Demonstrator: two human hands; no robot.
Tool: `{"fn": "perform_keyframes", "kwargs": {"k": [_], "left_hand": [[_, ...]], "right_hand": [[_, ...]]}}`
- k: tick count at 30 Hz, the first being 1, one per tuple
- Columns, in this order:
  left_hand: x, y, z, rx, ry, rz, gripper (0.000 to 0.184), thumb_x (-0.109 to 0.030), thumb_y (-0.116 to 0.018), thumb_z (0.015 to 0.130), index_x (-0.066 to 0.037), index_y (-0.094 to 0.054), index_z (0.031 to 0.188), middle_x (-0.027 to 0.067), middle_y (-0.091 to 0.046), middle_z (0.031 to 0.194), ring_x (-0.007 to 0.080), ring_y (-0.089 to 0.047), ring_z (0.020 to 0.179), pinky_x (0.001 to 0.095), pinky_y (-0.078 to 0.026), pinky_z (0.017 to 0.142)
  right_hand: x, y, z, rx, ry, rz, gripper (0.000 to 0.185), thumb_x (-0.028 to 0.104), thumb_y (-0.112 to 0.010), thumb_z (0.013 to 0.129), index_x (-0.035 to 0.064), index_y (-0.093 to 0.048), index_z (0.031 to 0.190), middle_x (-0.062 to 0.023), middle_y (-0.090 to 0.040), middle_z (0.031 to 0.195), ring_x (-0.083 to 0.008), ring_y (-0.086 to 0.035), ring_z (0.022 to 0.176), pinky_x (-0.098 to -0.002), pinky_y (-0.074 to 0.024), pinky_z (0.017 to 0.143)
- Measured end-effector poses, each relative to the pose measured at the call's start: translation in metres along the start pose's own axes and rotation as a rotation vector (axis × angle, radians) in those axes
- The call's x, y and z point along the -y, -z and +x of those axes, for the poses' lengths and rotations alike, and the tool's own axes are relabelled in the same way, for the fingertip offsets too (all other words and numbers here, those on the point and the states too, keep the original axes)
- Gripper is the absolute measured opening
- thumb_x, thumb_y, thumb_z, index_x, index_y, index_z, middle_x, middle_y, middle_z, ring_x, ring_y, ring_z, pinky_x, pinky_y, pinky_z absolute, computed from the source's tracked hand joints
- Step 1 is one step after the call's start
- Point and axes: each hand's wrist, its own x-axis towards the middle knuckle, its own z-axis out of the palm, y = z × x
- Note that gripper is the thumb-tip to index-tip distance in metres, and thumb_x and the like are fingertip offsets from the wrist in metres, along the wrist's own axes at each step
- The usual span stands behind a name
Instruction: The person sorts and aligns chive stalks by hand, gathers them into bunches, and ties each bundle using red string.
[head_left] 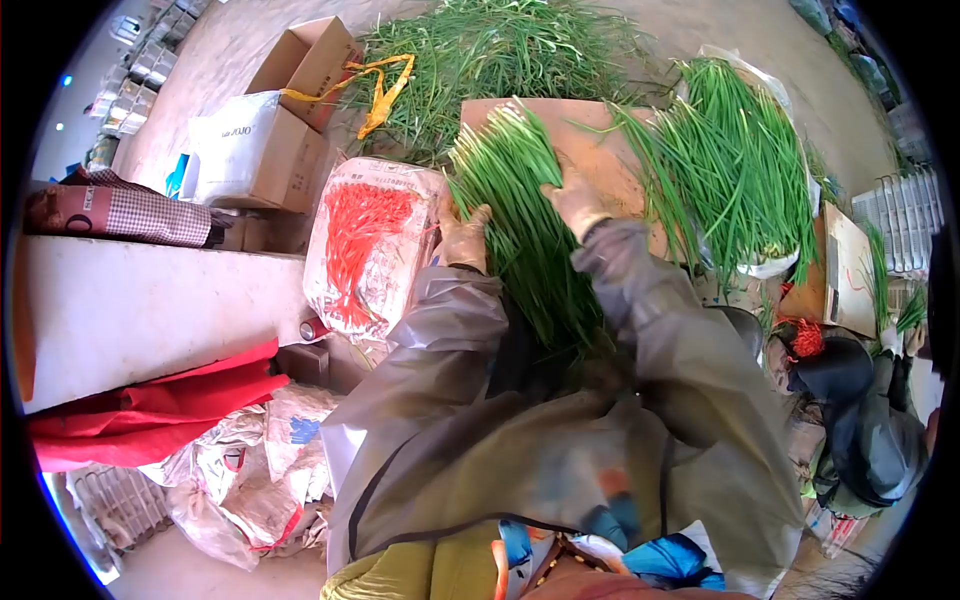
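Observation:
A thick bundle of green chives (515,200) lies between my hands, its pale stem ends pointing away from me and its leaves hanging toward my lap. My left hand (464,240), in a thin glove, grips the bundle's left side. From the right, my right hand (577,203) is pressed against the bundle, fingers partly hidden by the leaves. Beneath the stem ends is a brown board (590,150). Close to my left hand, red ties (365,225) are spread on a plastic-wrapped pack (328,275).
More chives are heaped on a white sack (745,165) at right. Loose greens (490,55) cover the floor ahead. Cardboard boxes (300,80) with a yellow strap stand far left. A white tabletop (160,300) and red cloth (160,405) are at left. A person in dark clothing (880,430) sits at far right.

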Motion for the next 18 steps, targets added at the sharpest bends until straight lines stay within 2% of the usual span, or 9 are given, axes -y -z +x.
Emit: {"fn": "perform_keyframes", "kwargs": {"k": [1,3,4,8,9,11,13,15,18], "left_hand": [[0.006,0.001,-0.002,0.031,-0.021,0.074,0.066,0.005,-0.066,0.071,-0.003,-0.032,0.127,0.0129,-0.052,0.112,0.0246,-0.055,0.092,0.0340,-0.046,0.077],[0.042,0.003,0.005,0.019,0.059,0.171,0.069,0.005,-0.068,0.069,-0.004,-0.033,0.127,0.0121,-0.058,0.103,0.0250,-0.057,0.087,0.0353,-0.048,0.075],[0.059,0.003,0.007,0.040,-0.042,0.181,0.068,0.001,-0.072,0.066,-0.003,-0.036,0.124,0.0122,-0.059,0.102,0.0248,-0.058,0.089,0.0354,-0.048,0.076],[0.034,-0.047,-0.019,0.021,-0.029,-0.165,0.065,-0.007,-0.076,0.061,-0.003,-0.045,0.117,0.0141,-0.060,0.102,0.0238,-0.057,0.095,0.0372,-0.047,0.078],[0.034,-0.051,-0.020,0.021,-0.016,-0.187,0.064,-0.008,-0.076,0.061,-0.003,-0.045,0.117,0.0141,-0.060,0.102,0.0235,-0.057,0.095,0.0372,-0.047,0.077],[0.036,-0.054,-0.021,0.030,-0.001,-0.172,0.063,-0.009,-0.075,0.062,-0.003,-0.046,0.117,0.0142,-0.060,0.102,0.0229,-0.057,0.095,0.0372,-0.047,0.077],[0.045,-0.049,-0.019,0.077,0.016,-0.098,0.061,-0.010,-0.075,0.062,-0.003,-0.047,0.117,0.0142,-0.060,0.102,0.0223,-0.057,0.095,0.0371,-0.047,0.077],[0.049,-0.035,-0.016,0.205,0.046,0.053,0.060,-0.011,-0.074,0.063,-0.003,-0.048,0.116,0.0143,-0.060,0.102,0.0217,-0.056,0.096,0.0371,-0.047,0.077],[0.040,-0.002,0.004,0.563,0.104,0.460,0.058,-0.013,-0.073,0.064,-0.003,-0.049,0.116,0.0143,-0.060,0.102,0.0208,-0.056,0.096,0.0370,-0.047,0.077]], "right_hand": [[-0.002,-0.011,0.018,0.025,-0.059,-0.150,0.063,0.021,-0.061,0.077,0.0025,-0.033,0.130,-0.0250,-0.057,0.102,-0.0377,-0.056,0.095,-0.0402,-0.0429,0.083],[-0.029,-0.056,0.047,-0.045,-0.019,-0.381,0.066,0.037,-0.061,0.077,-0.0002,-0.036,0.126,-0.0228,-0.050,0.113,-0.0376,-0.051,0.104,-0.0429,-0.0412,0.087],[-0.033,-0.065,0.047,-0.075,-0.001,-0.441,0.069,0.040,-0.059,0.078,-0.0010,-0.035,0.127,-0.0225,-0.048,0.116,-0.0384,-0.049,0.106,-0.0438,-0.0404,0.088],[-0.039,-0.072,0.043,-0.152,0.104,-0.645,0.078,0.046,-0.056,0.078,-0.0027,-0.027,0.131,-0.0230,-0.044,0.122,-0.0382,-0.045,0.112,-0.0428,-0.0391,0.090],[-0.039,-0.075,0.044,-0.144,0.100,-0.651,0.078,0.046,-0.056,0.078,-0.0027,-0.027,0.131,-0.0230,-0.044,0.122,-0.0382,-0.045,0.112,-0.0428,-0.0391,0.090],[-0.037,-0.081,0.046,-0.085,-0.114,-0.259,0.082,0.047,-0.058,0.076,-0.0011,-0.024,0.134,-0.0238,-0.041,0.126,-0.0375,-0.042,0.115,-0.0416,-0.0380,0.092],[-0.017,-0.084,0.036,-0.026,-0.158,-0.293,0.094,0.050,-0.063,0.070,-0.0022,-0.020,0.135,-0.0245,-0.036,0.130,-0.0363,-0.038,0.119,-0.0396,-0.0358,0.095],[-0.011,-0.096,0.027,-0.098,-0.029,-0.527,0.105,0.052,-0.068,0.063,-0.0043,-0.016,0.135,-0.0238,-0.035,0.130,-0.0355,-0.036,0.121,-0.0389,-0.0340,0.097],[-0.005,-0.095,0.031,-0.113,-0.111,-0.553,0.110,0.051,-0.072,0.058,-0.0050,-0.017,0.134,-0.0219,-0.038,0.127,-0.0333,-0.040,0.118,-0.0383,-0.0356,0.096]]}}
